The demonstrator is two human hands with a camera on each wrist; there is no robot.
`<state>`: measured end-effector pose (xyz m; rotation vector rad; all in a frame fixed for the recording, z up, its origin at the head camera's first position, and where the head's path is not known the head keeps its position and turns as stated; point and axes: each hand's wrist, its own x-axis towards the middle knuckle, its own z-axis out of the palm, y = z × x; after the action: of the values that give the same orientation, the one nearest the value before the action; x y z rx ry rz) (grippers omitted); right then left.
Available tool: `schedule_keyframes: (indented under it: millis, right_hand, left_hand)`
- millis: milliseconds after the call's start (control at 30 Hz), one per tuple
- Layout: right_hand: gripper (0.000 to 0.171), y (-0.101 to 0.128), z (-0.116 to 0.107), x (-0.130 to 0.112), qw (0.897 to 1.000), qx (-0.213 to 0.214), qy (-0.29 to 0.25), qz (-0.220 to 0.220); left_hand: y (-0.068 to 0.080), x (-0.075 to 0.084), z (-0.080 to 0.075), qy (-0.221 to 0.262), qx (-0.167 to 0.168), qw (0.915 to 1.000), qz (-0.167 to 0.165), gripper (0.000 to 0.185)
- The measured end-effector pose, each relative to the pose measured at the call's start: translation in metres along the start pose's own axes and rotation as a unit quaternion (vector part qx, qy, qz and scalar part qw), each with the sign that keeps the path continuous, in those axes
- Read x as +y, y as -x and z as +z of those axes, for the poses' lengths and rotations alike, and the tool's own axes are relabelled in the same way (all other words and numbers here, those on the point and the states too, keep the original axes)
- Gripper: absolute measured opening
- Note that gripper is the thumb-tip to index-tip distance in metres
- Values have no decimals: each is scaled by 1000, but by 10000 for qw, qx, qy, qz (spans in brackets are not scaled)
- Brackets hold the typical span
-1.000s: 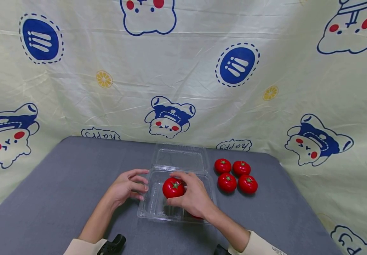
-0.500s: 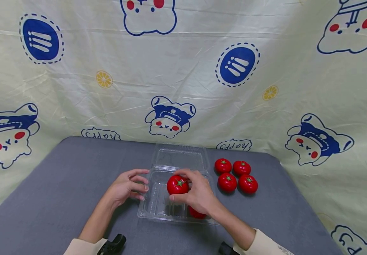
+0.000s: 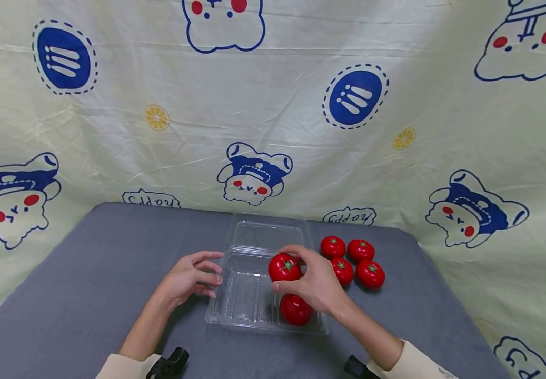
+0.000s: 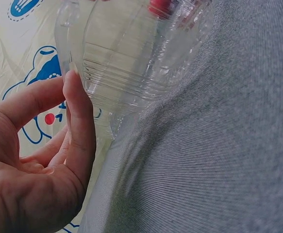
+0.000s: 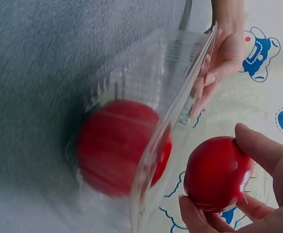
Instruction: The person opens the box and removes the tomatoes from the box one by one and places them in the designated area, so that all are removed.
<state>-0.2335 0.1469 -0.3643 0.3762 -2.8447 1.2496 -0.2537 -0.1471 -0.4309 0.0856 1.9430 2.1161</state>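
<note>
We note the right hand (image 3: pixel 319 284) with fingers and thumb curled round one held tomato (image 3: pixel 284 267), raised above the right half of the clear clamshell box (image 3: pixel 244 295); the right wrist view shows the fruit clear of the box rim, not touching the plastic. The left hand (image 3: pixel 188 276) sits at the box's left edge, fingers loosely bent, fingertips (image 4: pixel 73 97) against the plastic wall, gripping nothing.

Count: six tomatoes in all. One in hand, one boxed tomato (image 3: pixel 296 309) lying in the near right corner of the tray, four loose tomatoes (image 3: pixel 370 274) in a tight square on the worktop (image 3: pixel 88 273) just right of the box, the near left one partly hidden by the right hand. One box, its lid (image 3: pixel 268 234) folded flat behind the tray.

The tray's left and middle sections hold nothing. Grey worktop lies open left and in front of the box; its back and sides meet a printed cloth backdrop (image 3: pixel 273 105).
</note>
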Motion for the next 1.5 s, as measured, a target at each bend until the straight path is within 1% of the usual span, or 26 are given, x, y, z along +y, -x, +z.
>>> schedule_keyframes:
  millis: [400, 667, 967, 1133, 1300, 1500]
  right_hand:
    - [69, 6, -26, 18, 9996, 248, 122, 85]
    - [73, 12, -41, 30, 9988, 431, 200, 116]
    - [75, 22, -52, 40, 9966, 602, 481, 306]
    - [73, 27, -57, 48, 9950, 677, 682, 265]
    - [69, 30, -61, 57, 9939, 676, 834, 238]
    - [68, 34, -62, 64, 9935, 463, 946, 422]
  left_hand:
    - [-1, 0, 1, -24, 9, 10000, -9, 68]
    - [-1, 1, 1, -47, 61, 10000, -10, 67]
    - [0, 1, 1, -68, 98, 9999, 1, 68]
    - [-1, 1, 1, -56, 68, 10000, -6, 68]
    - [-1, 1, 1, -44, 67, 10000, -27, 68]
    - [-1, 0, 1, -32, 83, 10000, -37, 68]
